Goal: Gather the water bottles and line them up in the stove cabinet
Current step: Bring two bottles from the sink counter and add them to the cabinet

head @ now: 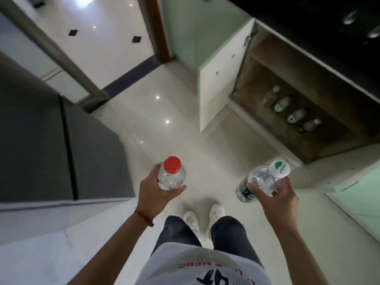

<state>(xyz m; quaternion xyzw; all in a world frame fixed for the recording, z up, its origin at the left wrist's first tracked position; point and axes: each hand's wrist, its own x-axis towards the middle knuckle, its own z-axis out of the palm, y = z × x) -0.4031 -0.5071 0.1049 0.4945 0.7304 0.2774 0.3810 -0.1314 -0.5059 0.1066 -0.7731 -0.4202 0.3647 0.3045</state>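
Two bottles are in hand: the left hand [153, 194] wraps its fingers around a red-capped bottle [171, 174], and the right hand [275, 194] curls its fingers around a white-capped bottle [262, 182] with a green label, tilted so its cap points toward the cabinet. Both are carried above the pale floor [164, 112], well apart from each other and clear of everything. Ahead and to the right, the stove cabinet [333, 128] stands with its door [222, 79] swung open, and four bottles [294, 112] already sit in a row on its bottom shelf; blur hides whether they touch. By my judgement this is the carrying step, midway through the gathering. The next move calls for stepping up to the cabinet, crouching low, and setting each bottle upright at the near end of that row without knocking the ones standing there.
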